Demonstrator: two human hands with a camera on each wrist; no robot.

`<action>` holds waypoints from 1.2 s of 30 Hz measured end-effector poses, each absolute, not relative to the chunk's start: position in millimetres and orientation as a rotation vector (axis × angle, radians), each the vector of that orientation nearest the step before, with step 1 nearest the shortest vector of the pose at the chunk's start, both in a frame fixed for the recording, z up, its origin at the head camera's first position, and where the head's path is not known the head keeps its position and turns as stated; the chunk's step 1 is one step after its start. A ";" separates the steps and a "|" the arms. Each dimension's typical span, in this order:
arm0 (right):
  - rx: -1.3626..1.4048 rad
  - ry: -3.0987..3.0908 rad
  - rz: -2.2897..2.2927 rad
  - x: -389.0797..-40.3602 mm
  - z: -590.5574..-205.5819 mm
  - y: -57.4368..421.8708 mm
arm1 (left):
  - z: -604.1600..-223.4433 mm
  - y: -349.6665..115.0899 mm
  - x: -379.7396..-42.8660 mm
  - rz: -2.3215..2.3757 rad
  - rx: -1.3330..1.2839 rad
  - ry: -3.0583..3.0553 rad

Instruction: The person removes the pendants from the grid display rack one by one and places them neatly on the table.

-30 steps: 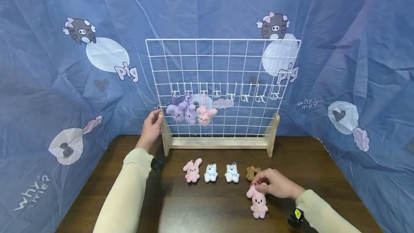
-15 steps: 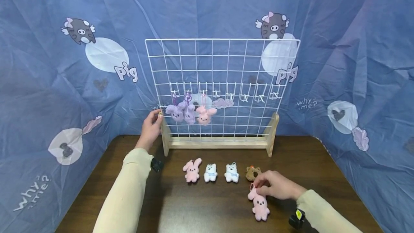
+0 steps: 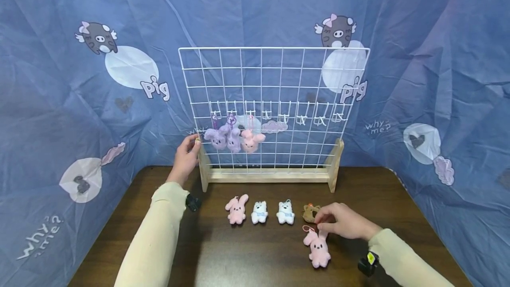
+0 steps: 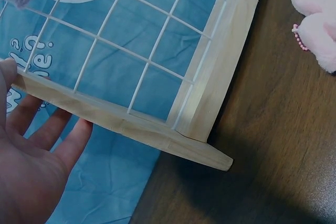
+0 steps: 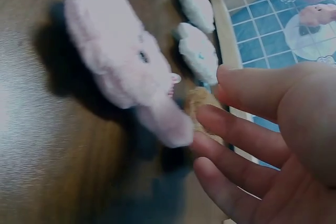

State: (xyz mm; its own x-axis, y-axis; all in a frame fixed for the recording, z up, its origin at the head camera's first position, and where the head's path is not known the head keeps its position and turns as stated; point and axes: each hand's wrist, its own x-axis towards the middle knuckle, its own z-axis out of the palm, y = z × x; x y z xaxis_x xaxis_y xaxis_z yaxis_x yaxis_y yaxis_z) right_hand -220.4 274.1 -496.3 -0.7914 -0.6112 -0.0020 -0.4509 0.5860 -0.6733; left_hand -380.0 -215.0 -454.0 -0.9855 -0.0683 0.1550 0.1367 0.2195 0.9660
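My left hand [image 3: 186, 158] grips the wooden left upright [image 4: 113, 119] of a white wire grid rack [image 3: 261, 68], with the thumb on the near side and the fingers behind the wood. My right hand [image 3: 345, 221] has its fingers loosely spread, thumb apart from the fingertips, right by one ear of a pink bunny plush keychain [image 3: 318, 251]. In the right wrist view that bunny [image 5: 113, 45] is blurred, its ear tip close to the fingertips; whether they touch I cannot tell. A brown plush keychain [image 3: 309, 213] lies just behind, partly covered by the right hand.
Another pink bunny plush [image 3: 237, 211] and two white bear plushes [image 3: 260, 213] lie in a row before the rack. Two purple plushes [image 3: 217, 139] and a pink bunny plush [image 3: 251, 141] hang from left hooks. Several hooks [image 3: 301, 120] to the right hold nothing.
My right hand has loosened from the pink bunny's top and shifted slightly up and right, leaving its loop in sight. The left hand stays on the rack.
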 end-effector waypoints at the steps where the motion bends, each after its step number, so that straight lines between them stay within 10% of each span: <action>1: -0.871 2.599 -1.000 -221.5 -494.7 274.2 | -454.1 -215.2 -380.1 -1.864 -0.066 -2.322; 36: -0.681 2.822 -1.317 -275.7 -461.2 196.9 | -454.6 -216.8 -380.7 -1.857 -0.043 -2.331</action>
